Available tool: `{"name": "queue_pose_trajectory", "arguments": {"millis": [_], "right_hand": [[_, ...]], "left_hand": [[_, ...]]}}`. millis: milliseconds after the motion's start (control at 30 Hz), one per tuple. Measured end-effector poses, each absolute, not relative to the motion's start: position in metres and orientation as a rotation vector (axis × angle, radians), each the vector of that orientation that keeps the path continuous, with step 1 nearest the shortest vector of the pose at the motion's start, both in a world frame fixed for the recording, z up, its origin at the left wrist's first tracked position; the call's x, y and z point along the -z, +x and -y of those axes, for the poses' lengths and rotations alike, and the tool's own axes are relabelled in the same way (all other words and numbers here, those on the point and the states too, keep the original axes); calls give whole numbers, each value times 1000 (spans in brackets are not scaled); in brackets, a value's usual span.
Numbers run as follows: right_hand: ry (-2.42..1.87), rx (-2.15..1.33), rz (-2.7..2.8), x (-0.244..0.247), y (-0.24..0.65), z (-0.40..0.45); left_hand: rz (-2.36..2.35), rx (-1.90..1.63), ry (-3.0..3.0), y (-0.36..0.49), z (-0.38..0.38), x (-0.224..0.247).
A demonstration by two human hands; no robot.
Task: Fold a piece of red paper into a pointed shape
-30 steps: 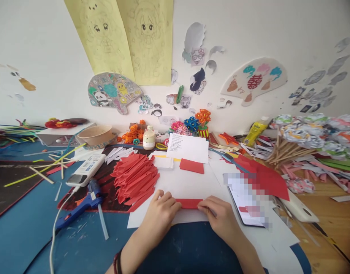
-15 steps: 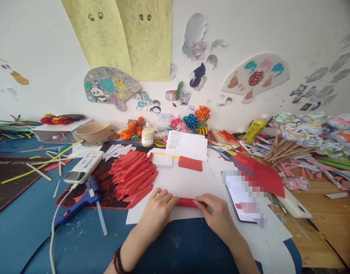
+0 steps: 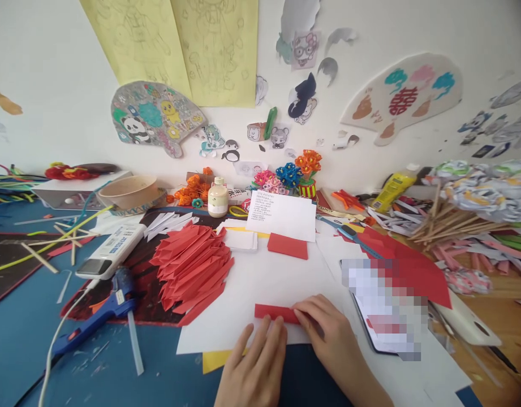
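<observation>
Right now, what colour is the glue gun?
The glue gun is blue, with a small white label; it shows best in the head view.

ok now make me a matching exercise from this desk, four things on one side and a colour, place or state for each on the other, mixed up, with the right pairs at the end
Things
1. glue gun
2. phone
3. red paper strip
4. card

Descriptions
A. pinched by the right hand
B. white, with lines of writing on it
C. blue, left of the folded red papers
D. right of both hands, its screen partly pixelated

Right pairs: 1-C, 2-D, 3-A, 4-B
</observation>
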State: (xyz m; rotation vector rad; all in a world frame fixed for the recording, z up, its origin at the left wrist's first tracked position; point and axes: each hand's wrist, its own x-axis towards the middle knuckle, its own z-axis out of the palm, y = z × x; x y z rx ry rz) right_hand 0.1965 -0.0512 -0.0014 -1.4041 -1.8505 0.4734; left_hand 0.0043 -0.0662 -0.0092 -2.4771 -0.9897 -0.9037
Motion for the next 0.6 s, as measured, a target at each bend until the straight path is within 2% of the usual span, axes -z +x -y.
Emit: {"name": "queue_pose_trajectory", "arguments": {"millis": [233, 400, 600], "right_hand": [[-1407, -475, 1822, 1, 197, 50], [-1386, -594, 1804, -6, 195, 51], [-1400, -666, 1803, -9, 195, 52]], "left_hand": [[997, 967, -2480, 8, 60, 9], [1304, 1074, -2457, 13, 56, -3], [1487, 988, -2438, 23, 40, -16]]}}
